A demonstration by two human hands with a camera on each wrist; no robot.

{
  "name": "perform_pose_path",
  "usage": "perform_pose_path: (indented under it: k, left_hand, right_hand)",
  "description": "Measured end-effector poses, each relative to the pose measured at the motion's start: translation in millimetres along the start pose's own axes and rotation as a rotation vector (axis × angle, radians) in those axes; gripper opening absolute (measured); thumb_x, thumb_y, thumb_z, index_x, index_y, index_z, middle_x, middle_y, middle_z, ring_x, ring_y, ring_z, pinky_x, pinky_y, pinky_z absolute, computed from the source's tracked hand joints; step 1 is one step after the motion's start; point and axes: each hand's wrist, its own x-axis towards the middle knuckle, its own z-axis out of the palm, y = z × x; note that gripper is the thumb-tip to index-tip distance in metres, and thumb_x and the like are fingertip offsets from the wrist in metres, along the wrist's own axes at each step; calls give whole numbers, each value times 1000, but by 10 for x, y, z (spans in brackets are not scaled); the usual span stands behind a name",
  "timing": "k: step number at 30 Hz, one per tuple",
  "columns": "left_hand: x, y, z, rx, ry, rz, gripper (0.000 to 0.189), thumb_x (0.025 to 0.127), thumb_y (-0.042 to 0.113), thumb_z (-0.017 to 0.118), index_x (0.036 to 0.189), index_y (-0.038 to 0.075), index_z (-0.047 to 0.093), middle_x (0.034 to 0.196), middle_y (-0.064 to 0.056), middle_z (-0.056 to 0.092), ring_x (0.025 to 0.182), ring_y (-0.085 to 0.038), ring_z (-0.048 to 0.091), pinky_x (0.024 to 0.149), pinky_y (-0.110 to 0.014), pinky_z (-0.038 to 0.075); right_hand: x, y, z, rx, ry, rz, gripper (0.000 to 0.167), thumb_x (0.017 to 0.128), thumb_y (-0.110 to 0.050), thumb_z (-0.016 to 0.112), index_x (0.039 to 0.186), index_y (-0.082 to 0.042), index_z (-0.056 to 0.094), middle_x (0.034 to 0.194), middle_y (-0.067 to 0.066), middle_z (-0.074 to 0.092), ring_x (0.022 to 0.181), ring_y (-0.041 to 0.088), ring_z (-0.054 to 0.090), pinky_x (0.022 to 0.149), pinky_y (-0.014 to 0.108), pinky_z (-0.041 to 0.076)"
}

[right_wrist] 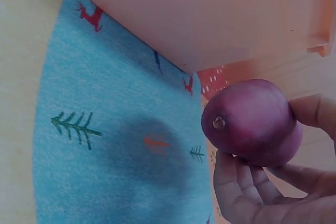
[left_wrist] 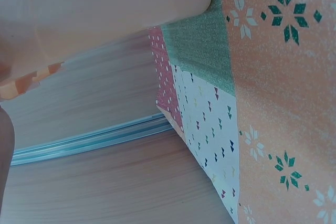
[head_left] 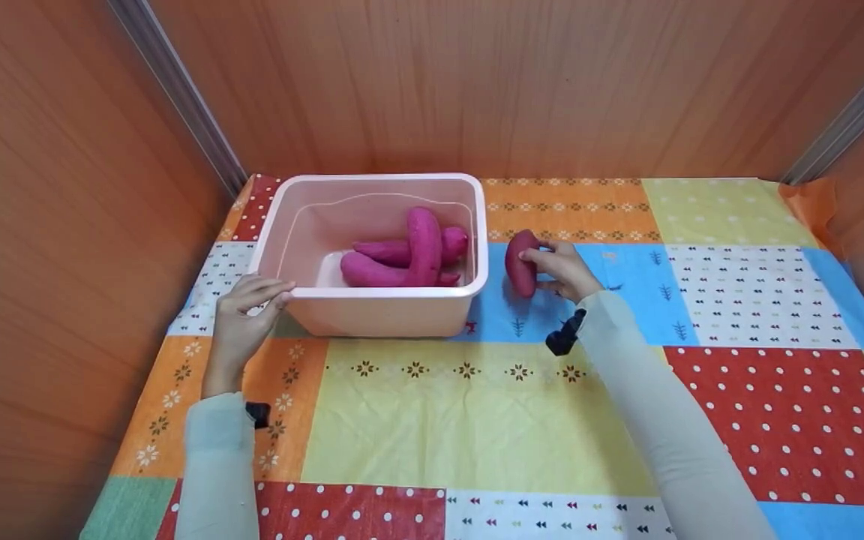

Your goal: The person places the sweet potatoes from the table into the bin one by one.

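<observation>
My right hand grips a reddish-purple sweet potato between thumb and fingers, just right of a pale pink plastic bin. In the right wrist view the sweet potato shows its stubby end, held above the cloth with a shadow below. My left hand pinches the bin's rim at its near left corner. Several brighter pink sweet potatoes lie crossed over one another inside the bin, toward its right side. The left wrist view shows mostly the bin's outer wall; that hand is nearly out of frame there.
A patchwork-print cloth covers the table. Wood-grain panels stand behind and on both sides, joined by metal corner strips. The bin stands close to the back panel, left of the middle.
</observation>
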Motion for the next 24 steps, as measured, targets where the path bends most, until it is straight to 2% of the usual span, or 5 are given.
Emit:
perform_pose_path:
  k: [4, 7, 12, 17, 24]
  left_hand:
    - [-8, 49, 8, 1, -3, -51, 21, 79, -8, 71, 100, -5, 73, 97, -25, 70, 97, -1, 56, 93, -11, 41]
    - [-11, 14, 8, 4, -9, -71, 21, 80, -5, 72, 100, -3, 74, 98, -21, 71, 98, -1, 55, 94, -11, 41]
    - [-14, -54, -6, 6, -17, -55, 22, 80, -2, 74, 101, 2, 75, 99, -17, 72, 98, -2, 57, 95, -12, 41]
    - [-10, -57, -17, 12, -22, -61, 23, 80, 0, 74, 102, 5, 75, 100, -15, 73, 98, -2, 56, 96, -11, 41]
    - [-15, -55, -11, 23, -18, -49, 23, 79, -4, 73, 101, 1, 75, 98, -18, 72, 96, -1, 56, 96, -10, 41]
  right_hand:
    - [-12, -36, -33, -13, -23, -26, 66, 94, -27, 61, 151, -11, 30, 143, 15, 45, 122, 28, 49, 93, 43, 53]
    - [-23, -76, -39, -28, -31, -27, 68, 93, -28, 61, 151, -13, 29, 142, 14, 46, 122, 27, 50, 92, 41, 54]
    - [-48, -172, -23, -51, -19, -9, 71, 91, -31, 65, 150, -13, 30, 141, 13, 47, 123, 28, 49, 96, 45, 51]
    - [-77, -278, -21, -49, -17, -6, 70, 90, -29, 67, 148, -13, 33, 141, 11, 47, 124, 29, 47, 99, 48, 49]
    - [-112, -383, -51, -91, -23, -18, 72, 88, -29, 69, 149, -14, 34, 141, 12, 47, 123, 30, 47, 97, 47, 50]
